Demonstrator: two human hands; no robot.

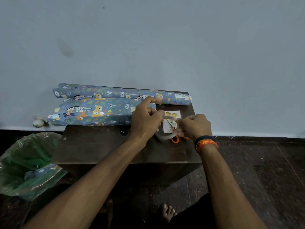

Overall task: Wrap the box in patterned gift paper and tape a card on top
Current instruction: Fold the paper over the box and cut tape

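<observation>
A: Status of the box [99,113]? 
B: Looks fully covered in patterned paper, lying at the back left of the dark surface [92,146], just in front of the spare paper roll [122,94] by the wall; I judge the wrapping done, though the far side and the seams are out of sight.

A: The card?
B: Card [171,120] flat on the surface to the right of the box, not on top of it; not yet taped.

A: Hands?
B: Right hand [194,127] has its fingers curled round the clear tape roll [166,129], holding it above the card; left hand [146,120] pinches at the roll, apparently at the tape end; whether a strip is free I cannot tell.

A: Cutter?
B: Orange-handled scissors [175,139] under the roll, mostly hidden.

A: Remaining?
B: Free a strip; set the card on the box; tape it.
</observation>
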